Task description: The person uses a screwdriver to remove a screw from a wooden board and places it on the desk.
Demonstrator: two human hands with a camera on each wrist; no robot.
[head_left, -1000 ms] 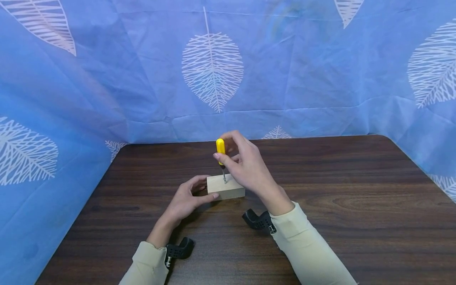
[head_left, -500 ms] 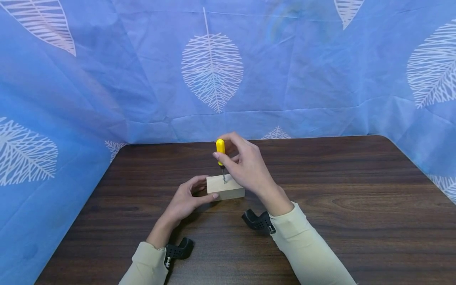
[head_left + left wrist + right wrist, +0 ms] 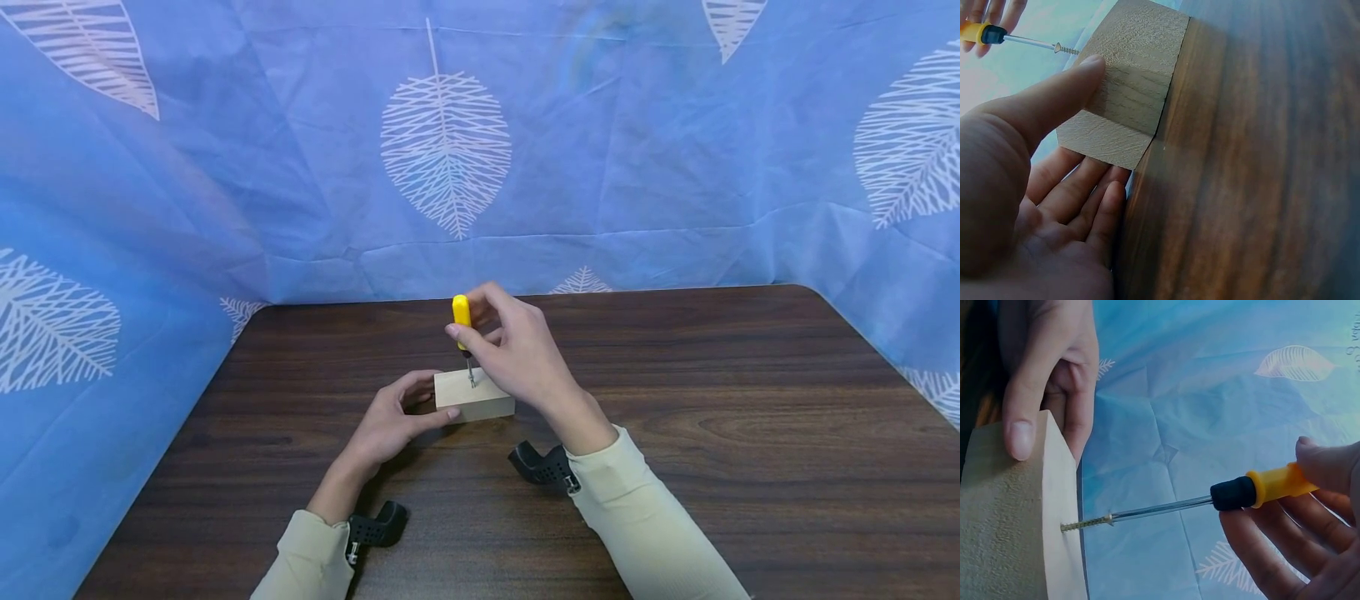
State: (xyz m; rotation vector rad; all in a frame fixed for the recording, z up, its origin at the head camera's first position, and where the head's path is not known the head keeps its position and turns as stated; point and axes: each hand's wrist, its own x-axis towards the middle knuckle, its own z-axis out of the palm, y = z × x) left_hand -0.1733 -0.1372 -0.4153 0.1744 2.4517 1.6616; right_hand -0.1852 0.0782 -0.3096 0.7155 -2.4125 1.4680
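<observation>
We see the screwdriver (image 3: 1233,495) upon a screw (image 3: 1088,523) in the wooden block (image 3: 480,407).
The right hand (image 3: 521,346) pinches the yellow handle (image 3: 461,312); the left hand (image 3: 388,418) grips the block at one end, on the table (image 3: 712,400).

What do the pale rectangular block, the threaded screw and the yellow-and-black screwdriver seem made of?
Pale rectangular wooden block: seemingly bare wood, matte, with visible grain.
Brass-coloured threaded screw: metal, perhaps brass-plated, judging by tint.
Yellow-and-black screwdriver: handle probably smooth plastic, evenly coloured; shaft likely steel, bright and reflective.
</observation>
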